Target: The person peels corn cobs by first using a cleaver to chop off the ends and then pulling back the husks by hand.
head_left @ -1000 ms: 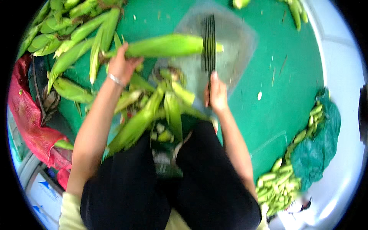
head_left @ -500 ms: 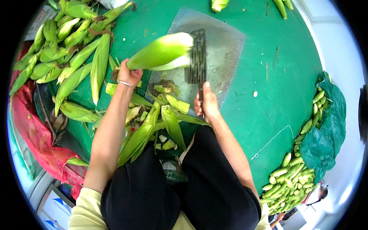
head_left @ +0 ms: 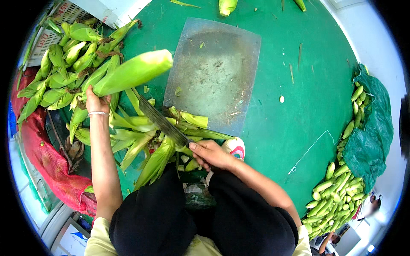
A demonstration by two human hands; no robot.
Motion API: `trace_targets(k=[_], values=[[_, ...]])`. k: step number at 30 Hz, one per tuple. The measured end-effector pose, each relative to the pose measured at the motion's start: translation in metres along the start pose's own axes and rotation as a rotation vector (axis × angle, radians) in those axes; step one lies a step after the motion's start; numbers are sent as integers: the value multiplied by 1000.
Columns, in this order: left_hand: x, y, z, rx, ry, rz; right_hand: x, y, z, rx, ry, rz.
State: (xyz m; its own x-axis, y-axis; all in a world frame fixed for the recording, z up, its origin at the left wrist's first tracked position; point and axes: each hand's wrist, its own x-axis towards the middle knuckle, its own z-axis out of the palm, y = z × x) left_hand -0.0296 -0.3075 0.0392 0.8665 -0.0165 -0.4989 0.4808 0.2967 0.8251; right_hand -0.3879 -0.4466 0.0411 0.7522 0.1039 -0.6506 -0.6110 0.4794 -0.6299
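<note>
My left hand (head_left: 96, 103) is closed around the narrow end of an unhusked ear of corn (head_left: 132, 73), whose blunt, cut end points up and to the right. It is held in front of the pile of corn on the left. My right hand (head_left: 213, 154) grips the handle of a cleaver (head_left: 159, 118), near my knees. The cleaver's dark blade slants up to the left over loose husk leaves (head_left: 158, 158), apart from the held ear. Beyond the leaves a greyish cutting board (head_left: 213, 81) lies flat with small scraps on it.
Unhusked corn (head_left: 57, 81) is heaped at the left, beside a white crate (head_left: 48, 42) and a red mesh sack (head_left: 49, 160). At the right, small green ears (head_left: 335, 205) spill from a green sack (head_left: 369, 128). A white string (head_left: 309, 150) lies on the green floor. Other people show at lower right.
The ear in my left hand has moved left and slightly down, off the board. My right hand has drawn nearer, and the cleaver has swung from upright over the board to slanting left over the husks.
</note>
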Motion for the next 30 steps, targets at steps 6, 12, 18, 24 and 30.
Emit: trace_targets(k=[6,12,18,24,30], values=[[-47,15,24,376,-162,133,-2,-73,-9,-1206,769,-612],[-83,5,87,538,-499,-96,18,-113,-30,-1307,595,-764],[-39,4,34,1519,-256,1471,11,-95,-34,545,30,-298],[-145,-46,82,440,-696,-346,0,-101,-19,330,-154,-317],[-148,-49,61,327,-779,-417,-17,-106,-31,48,-210,-274]])
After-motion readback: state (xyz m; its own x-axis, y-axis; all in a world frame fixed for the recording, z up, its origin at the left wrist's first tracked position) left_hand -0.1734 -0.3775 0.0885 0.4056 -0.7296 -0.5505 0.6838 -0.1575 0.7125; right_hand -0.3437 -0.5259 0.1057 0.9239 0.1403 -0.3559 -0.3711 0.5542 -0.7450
